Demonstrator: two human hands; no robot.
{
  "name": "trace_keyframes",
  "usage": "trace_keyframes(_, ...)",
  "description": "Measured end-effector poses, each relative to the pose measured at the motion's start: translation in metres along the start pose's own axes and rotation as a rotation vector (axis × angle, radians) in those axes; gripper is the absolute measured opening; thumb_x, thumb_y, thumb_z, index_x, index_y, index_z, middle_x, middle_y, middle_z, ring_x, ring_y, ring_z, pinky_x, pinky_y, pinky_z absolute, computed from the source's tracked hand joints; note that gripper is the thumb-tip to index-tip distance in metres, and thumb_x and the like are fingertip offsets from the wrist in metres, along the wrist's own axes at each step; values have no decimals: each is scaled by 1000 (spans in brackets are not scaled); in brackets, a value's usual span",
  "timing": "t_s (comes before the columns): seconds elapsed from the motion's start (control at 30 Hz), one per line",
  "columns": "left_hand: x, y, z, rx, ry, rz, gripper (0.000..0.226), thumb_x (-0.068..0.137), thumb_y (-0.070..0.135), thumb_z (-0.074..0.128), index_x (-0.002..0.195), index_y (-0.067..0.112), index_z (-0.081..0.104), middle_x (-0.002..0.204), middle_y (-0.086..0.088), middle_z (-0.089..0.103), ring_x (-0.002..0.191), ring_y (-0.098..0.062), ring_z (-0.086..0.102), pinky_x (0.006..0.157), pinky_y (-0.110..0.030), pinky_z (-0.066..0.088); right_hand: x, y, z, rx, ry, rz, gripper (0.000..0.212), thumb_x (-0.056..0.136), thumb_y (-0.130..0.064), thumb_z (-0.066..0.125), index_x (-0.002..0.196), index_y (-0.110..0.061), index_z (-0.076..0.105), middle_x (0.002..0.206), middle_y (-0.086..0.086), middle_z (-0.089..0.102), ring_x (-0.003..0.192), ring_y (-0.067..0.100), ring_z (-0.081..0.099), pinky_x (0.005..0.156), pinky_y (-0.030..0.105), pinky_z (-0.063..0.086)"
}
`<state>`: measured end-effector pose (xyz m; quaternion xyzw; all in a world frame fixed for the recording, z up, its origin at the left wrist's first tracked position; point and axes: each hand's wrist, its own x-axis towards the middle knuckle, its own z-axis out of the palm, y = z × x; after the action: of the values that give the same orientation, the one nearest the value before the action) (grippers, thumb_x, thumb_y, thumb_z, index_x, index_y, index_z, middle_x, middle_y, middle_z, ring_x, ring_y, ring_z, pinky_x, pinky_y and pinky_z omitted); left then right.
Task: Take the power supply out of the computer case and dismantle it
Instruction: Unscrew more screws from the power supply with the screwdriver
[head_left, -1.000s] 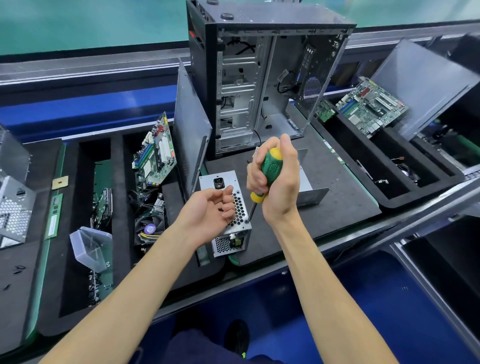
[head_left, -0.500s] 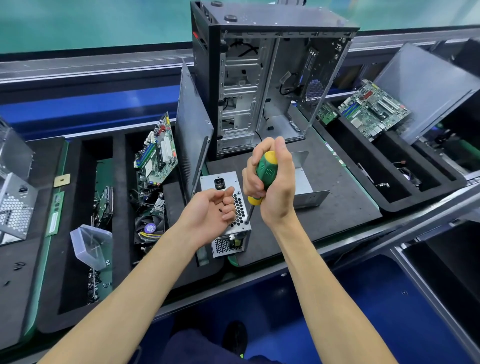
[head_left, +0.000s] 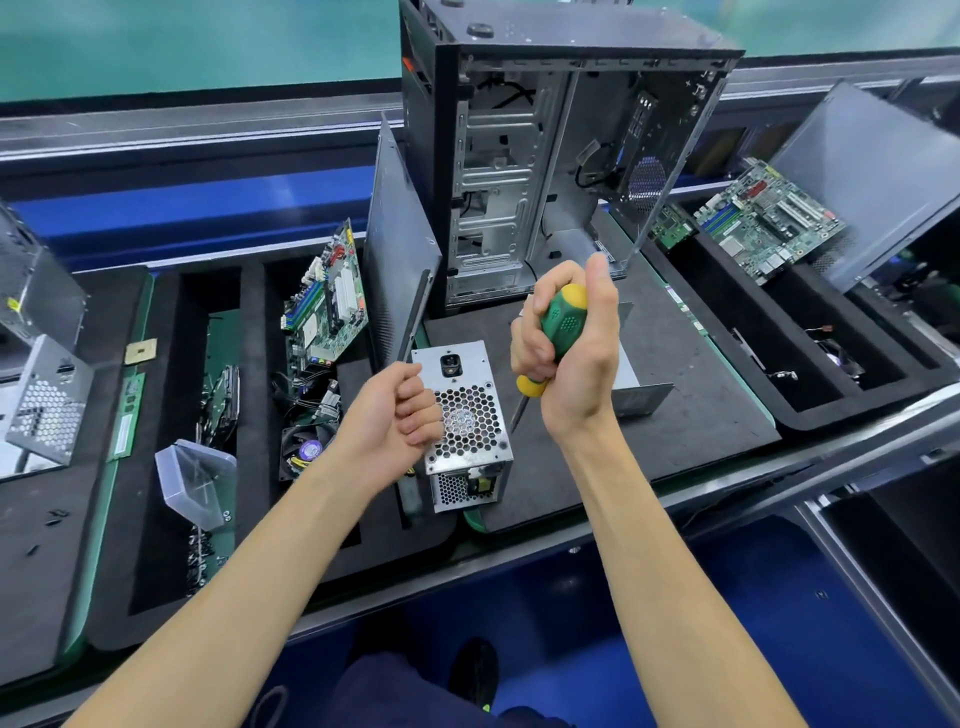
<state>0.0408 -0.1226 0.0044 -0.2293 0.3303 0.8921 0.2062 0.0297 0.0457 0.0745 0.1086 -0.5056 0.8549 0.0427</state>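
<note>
Green-handled screwdriver (head_left: 558, 332) gripped in right hand (head_left: 571, 353); left hand (head_left: 395, 410) curled, contents indiscernible. Steady power supply (head_left: 467, 426) near bench's front edge; keep tip square.

- Two bare forearms enter from the bottom of the frame, one from the lower left, one from the lower right; no sleeve shows on either.
- The left hand (head_left: 392, 410) sits at centre frame and wears no glove, ring or watch.
- The right hand (head_left: 571, 348) sits just right of centre, also ungloved, with its wrist bare.
- The fingernails that show are short and plain.
- Dark navy clothing (head_left: 415, 696) covers the lap at the bottom centre.
- A black shoe (head_left: 475, 670) shows at the bottom centre, with a small bright green mark near its lower edge.
</note>
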Motion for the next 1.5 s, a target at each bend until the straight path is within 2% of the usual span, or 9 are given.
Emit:
trace_keyframes(0.17,4,5,-14,383,262,277,45,101,20,51,61,24,30,61,3,14,48,-12,11,40,-23,11,7,-11,-5,-36,28,-1,51,104,-52,33,69,-19,52,45,-2,33,38,15,21,44,19,24)
trace_keyframes(0.37,14,0,-27,314,277,220,37,102,24,50,67,19,40,55,7,19,42,-9,15,35,-20,17,9,2,-10,-398,51,189,41,100,-47,59,76,-15,51,54,2,38,43,14,28,42,24,25)
trace_keyframes(0.63,18,-15,-32,1070,255,227,61,78,78,57,82,17,57,74,-6,37,57,-13,36,48,-23,34,6,50,-38,-932,11,330,28,93,-40,72,96,-13,65,71,-3,60,60,12,51,57,28,44)
trace_keyframes(0.8,13,-16,-36,1287,320,358,64,81,75,61,61,21,34,48,10,30,43,-4,30,52,-26,28,4,71,-49,-1130,-39,447,36,90,-51,72,79,-20,57,66,-5,55,58,10,48,54,26,38)
trace_keyframes(1.0,7,-16,-31,1437,320,188,71,83,84,44,55,23,19,48,7,17,38,-11,18,51,-31,18,0,76,-56,-1094,-60,539,59,89,-63,68,63,-17,41,37,-12,35,38,8,33,43,21,31)
trace_keyframes(1.13,5,-15,-29,1511,423,378,63,90,72,49,61,18,36,53,3,38,48,-13,38,54,-31,31,-4,78,-60,-970,-44,542,55,91,-60,68,64,-18,45,41,-13,36,40,7,33,50,25,32)
trace_keyframes(1.27,2,1,-12,1188,396,578,46,102,36,53,64,17,34,56,4,31,48,-10,27,48,-24,27,-4,80,-63,-925,-39,553,55,91,-57,69,69,-12,49,46,-10,37,45,12,34,53,28,33)
trace_keyframes(1.4,0,16,22,323,125,153,33,103,21,49,72,17,39,66,3,23,55,-12,19,46,-21,21,-3,80,-61,-934,1,538,55,91,-56,68,87,-1,64,56,-5,46,51,14,40,54,30,37)
trace_keyframes(1.5,-1,22,46,14,-18,-41,14,100,11,49,93,2,57,86,-8,52,70,-17,55,58,-24,50,-1,76,-64,-910,88,500,44,91,-53,68,73,-16,52,60,-3,48,56,16,43,57,32,39)
